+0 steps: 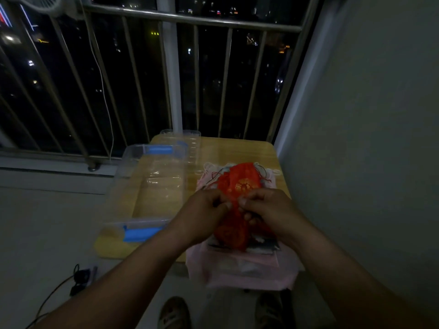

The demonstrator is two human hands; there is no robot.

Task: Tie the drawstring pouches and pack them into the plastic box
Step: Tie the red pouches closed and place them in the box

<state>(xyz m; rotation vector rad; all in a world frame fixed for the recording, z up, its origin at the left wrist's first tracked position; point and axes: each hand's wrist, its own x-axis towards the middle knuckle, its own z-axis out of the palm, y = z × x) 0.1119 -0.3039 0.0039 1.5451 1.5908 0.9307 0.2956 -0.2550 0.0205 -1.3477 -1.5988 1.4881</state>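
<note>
A red drawstring pouch (234, 231) hangs between my hands above a pile of pouches. My left hand (204, 213) pinches its top from the left, and my right hand (266, 207) pinches it from the right. Behind them, another red pouch (242, 180) with a gold print lies on the pile of pink and pale pouches (247, 274). The clear plastic box (152, 184) with blue clasps stands open on the table's left half, with nothing visible inside.
The small wooden table (237, 148) stands against a metal balcony railing (190, 20). The box's clear lid (190, 143) lies at the table's far edge. A grey wall is close on the right. Cables and a dark object (80, 279) lie on the floor at left.
</note>
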